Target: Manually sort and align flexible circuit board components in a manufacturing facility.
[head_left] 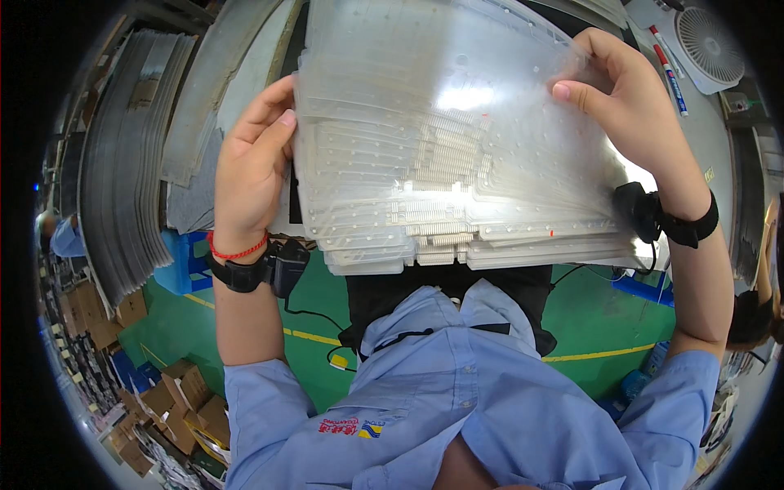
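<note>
The left hand (251,159), left of centre in the upper half of the frame, stands upright, its fingers bent and touching the left edge of a stack of clear plastic sheets (359,163); I cannot tell whether thumb and fingers pinch that edge. The right hand (633,98), at upper right, arches over the opposite edge, clamped on the sheets with the thumb flat on the top face and the fingers curled at the rim. Both forearms rise from the lower frame, elbows wide, to either side of a light blue shirt (408,400). A red cord (237,252) and a black strap with a small device (286,268) circle the left wrist; a similar black band (692,222) circles the right.

The stack fills the upper centre, its sheets fanned unevenly along the near side and shining with glare. Pale worktop (706,135) shows at right, with a red marker (659,51), a blue-and-white marker (675,88) and a white fan (709,49) at upper right. Grey sheets (122,163) stand layered at upper left. Below lies green floor (175,322) with a yellow line (314,336); cardboard boxes (186,388) crowd the lower left.
</note>
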The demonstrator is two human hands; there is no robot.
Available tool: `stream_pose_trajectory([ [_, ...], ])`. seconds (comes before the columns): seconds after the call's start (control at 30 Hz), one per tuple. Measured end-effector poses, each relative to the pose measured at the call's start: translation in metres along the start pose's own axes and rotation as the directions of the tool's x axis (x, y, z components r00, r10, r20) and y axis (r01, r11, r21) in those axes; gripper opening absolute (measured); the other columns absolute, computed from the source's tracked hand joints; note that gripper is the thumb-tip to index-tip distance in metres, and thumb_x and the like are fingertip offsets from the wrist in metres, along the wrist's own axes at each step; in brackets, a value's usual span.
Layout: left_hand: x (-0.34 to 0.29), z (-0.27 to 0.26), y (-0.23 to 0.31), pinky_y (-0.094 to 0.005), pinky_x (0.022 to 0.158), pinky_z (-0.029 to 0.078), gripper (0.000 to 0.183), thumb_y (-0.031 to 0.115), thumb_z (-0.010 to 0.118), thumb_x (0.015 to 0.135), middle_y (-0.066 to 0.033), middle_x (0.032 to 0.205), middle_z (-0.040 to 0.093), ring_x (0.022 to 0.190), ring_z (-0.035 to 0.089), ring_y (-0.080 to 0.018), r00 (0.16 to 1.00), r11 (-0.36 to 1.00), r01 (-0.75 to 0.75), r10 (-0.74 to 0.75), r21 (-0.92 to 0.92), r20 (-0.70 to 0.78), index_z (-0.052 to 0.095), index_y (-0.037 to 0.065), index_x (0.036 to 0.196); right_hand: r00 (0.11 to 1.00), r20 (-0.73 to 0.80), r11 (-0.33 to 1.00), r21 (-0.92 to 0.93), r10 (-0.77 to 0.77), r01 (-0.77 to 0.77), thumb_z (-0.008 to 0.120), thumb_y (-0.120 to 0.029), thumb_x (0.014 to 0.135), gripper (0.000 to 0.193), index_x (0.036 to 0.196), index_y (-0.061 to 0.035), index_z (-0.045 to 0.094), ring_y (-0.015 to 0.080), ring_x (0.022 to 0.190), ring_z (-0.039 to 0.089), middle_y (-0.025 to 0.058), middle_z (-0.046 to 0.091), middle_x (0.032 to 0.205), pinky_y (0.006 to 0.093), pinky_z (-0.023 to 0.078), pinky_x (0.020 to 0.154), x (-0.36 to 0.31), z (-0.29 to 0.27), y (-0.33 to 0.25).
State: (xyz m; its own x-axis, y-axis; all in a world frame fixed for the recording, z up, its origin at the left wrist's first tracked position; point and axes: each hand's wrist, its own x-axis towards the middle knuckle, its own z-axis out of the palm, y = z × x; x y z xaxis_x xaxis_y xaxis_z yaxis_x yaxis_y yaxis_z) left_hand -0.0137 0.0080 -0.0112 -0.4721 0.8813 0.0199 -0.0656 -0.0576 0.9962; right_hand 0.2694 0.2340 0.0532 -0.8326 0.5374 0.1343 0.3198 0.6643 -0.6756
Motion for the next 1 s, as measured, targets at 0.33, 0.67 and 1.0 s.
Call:
stream_pose_trajectory([
  [0.33,0.012,0.009,0.015,-0.0285,0.089,0.049,0.042,0.032,0.043,0.106,-0.0113,0.116,0.067,0.103,0.064,-0.0156,0.973,0.976,0.194,-0.179,-0.099,0.143,0.057,-0.002,0.127,0.998,-0.008,0.998,-0.029,-0.055,0.055,0.071,-0.012,0.089,0.016,0.095,-0.0035,0.059,0.0067,0.09,0.057,-0.0003,0.063,0.09,0.023,0.045,0.083,-0.003,-0.008,0.005],
  [0.67,0.029,0.018,0.022,-0.0236,0.08,0.05,0.029,0.02,0.056,0.101,-0.0081,0.105,0.069,0.093,0.063,-0.0083,0.952,0.964,0.177,-0.219,0.197,0.215,0.057,-0.002,0.12,0.981,-0.124,0.988,-0.06,-0.148,0.141,0.071,-0.009,0.086,0.014,0.089,-0.0025,0.058,0.0112,0.087,0.061,0.0013,0.062,0.085,0.0254,0.047,0.083,-0.02,-0.032,-0.008],
  [1.0,0.023,0.014,0.023,-0.0283,0.087,0.05,0.038,0.022,0.052,0.103,-0.0104,0.11,0.066,0.098,0.062,-0.0114,0.961,0.986,0.146,-0.161,0.082,0.224,0.049,-0.003,0.132,0.979,-0.186,0.996,-0.06,-0.077,0.067,0.072,-0.008,0.087,0.016,0.093,-0.0027,0.058,0.0089,0.088,0.062,0.0007,0.065,0.086,0.0247,0.047,0.083,-0.034,-0.05,-0.023],
])
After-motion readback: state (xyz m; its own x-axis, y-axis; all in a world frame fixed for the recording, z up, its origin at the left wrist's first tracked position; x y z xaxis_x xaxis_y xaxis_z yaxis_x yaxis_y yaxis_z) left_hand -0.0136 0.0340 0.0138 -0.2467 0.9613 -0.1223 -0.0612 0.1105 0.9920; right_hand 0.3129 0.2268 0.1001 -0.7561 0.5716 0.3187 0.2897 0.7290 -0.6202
